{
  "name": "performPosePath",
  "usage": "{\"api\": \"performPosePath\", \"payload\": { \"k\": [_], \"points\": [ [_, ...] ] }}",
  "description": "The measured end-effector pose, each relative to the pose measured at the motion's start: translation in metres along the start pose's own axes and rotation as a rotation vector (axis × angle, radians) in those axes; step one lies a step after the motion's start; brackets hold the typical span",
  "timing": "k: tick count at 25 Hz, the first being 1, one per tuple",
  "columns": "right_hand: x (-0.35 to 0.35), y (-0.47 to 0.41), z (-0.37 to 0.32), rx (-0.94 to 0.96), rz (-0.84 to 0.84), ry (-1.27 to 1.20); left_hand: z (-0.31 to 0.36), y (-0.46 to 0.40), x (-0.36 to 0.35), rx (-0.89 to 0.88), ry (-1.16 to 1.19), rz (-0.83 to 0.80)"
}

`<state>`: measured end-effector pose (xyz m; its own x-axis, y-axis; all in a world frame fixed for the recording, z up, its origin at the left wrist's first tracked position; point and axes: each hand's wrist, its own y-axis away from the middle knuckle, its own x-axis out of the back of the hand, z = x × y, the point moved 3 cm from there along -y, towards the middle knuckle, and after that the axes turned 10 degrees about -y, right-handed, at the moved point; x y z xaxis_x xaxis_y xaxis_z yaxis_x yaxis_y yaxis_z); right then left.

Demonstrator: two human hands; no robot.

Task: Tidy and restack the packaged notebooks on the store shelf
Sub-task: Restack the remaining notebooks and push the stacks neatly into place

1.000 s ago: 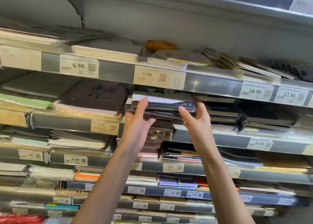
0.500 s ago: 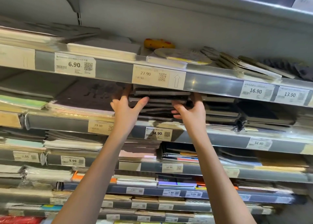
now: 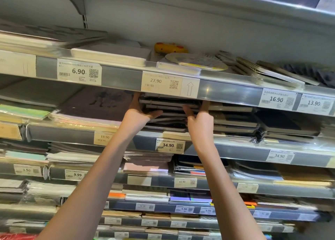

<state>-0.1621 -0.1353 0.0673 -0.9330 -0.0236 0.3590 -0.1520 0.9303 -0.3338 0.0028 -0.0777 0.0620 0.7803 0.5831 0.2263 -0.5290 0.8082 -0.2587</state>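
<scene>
A stack of dark packaged notebooks (image 3: 170, 105) lies on the second shelf (image 3: 235, 151), just under the 27.90 price label. My left hand (image 3: 137, 114) grips the stack's left side, thumb under an upper notebook and fingers reaching behind. My right hand (image 3: 199, 122) clamps the stack's right side, thumb on the front edge. Both hands reach partly into the gap under the top shelf rail (image 3: 226, 92), which hides the fingertips and the top of the stack.
More dark notebooks (image 3: 235, 120) are stacked right beside the held pile, and purple-grey packs (image 3: 94, 107) lie to its left. The top shelf carries spiral notebooks (image 3: 262, 69), a round pad (image 3: 195, 61) and a yellow item (image 3: 170, 47). Lower shelves are crowded with packaged stationery.
Both hands have pushed the dark notebooks back and up into the second shelf, from in front of its edge to deep under the top rail. The view has shifted slightly upward.
</scene>
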Motion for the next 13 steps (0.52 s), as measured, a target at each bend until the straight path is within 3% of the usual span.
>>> {"api": "performPosePath", "payload": {
  "k": [2,5,7,10,13],
  "points": [
    [0.003,0.001,-0.002,0.025,0.004,0.042,0.001,-0.004,-0.002,0.016,0.033,0.041],
    [0.004,0.005,0.0,-0.002,-0.004,0.021,-0.001,-0.003,-0.002,0.174,0.458,0.059],
    [0.001,0.008,-0.001,0.017,-0.016,-0.008,-0.002,-0.002,0.005,0.235,0.624,0.088],
    [-0.001,0.008,-0.002,0.037,-0.056,-0.016,-0.004,0.004,0.013,0.197,0.595,0.097],
    [0.0,0.01,0.001,0.058,-0.059,0.075,-0.013,0.005,0.017,0.291,0.51,0.127]
  ]
}}
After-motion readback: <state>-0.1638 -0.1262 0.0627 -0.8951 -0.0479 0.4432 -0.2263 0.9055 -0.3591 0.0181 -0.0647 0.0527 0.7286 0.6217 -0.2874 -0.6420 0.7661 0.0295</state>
